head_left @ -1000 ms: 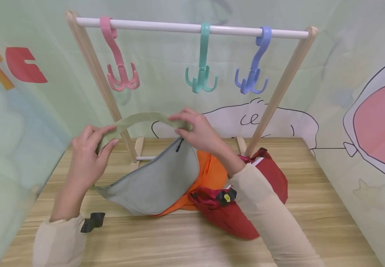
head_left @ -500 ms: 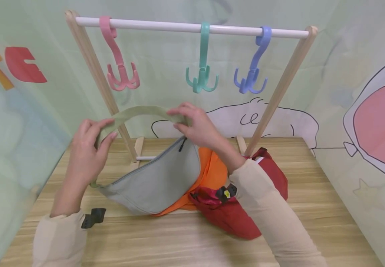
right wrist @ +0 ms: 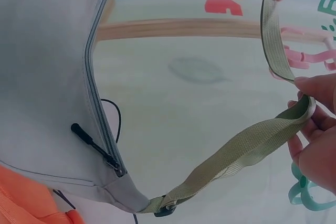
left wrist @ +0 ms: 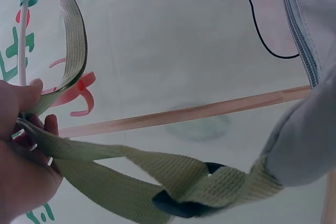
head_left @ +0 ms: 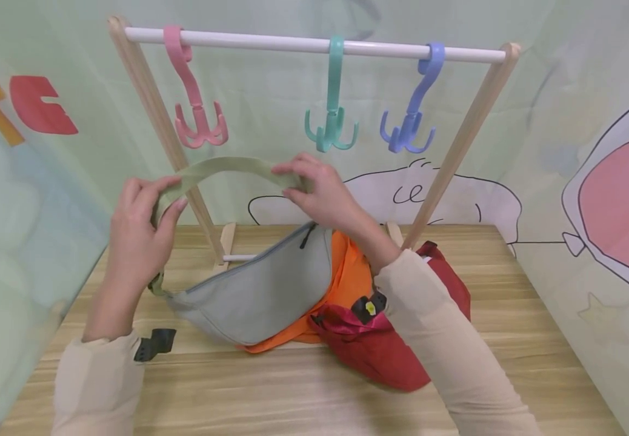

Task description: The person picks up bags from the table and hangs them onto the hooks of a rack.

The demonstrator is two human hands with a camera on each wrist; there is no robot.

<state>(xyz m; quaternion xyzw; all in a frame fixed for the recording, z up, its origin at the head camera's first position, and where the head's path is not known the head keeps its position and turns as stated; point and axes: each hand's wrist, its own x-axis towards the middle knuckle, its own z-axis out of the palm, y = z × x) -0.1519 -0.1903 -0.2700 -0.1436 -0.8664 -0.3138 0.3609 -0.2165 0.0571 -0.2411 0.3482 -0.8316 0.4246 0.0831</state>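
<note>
Between the two hands a green webbing strap (head_left: 227, 165) arches upward; it belongs to a grey zippered waist bag (head_left: 271, 284). The left hand (head_left: 142, 227) pinches the strap's left part between thumb and fingers. Farther right, the right hand (head_left: 322, 191) pinches the other part of the strap. Below them the bag hangs tilted, its zipper side up, over an orange bag (head_left: 344, 266); whether its bottom touches that bag or the table I cannot tell. A black strap buckle (left wrist: 184, 205) shows in the left wrist view, and the zipper pull (right wrist: 92, 142) in the right wrist view.
A wooden rack with a white bar (head_left: 260, 42) stands behind. From it hang a pink hook (head_left: 200, 124), a green hook (head_left: 332, 121) and a blue hook (head_left: 409, 121). Red bags (head_left: 374, 357) lie at the right on the wooden table (head_left: 227, 393), partly behind the right forearm.
Both hands have risen a little, lifting the strap's arch toward the hooks. The grey bag has shifted slightly up and right. The orange and red bags stay where they were.
</note>
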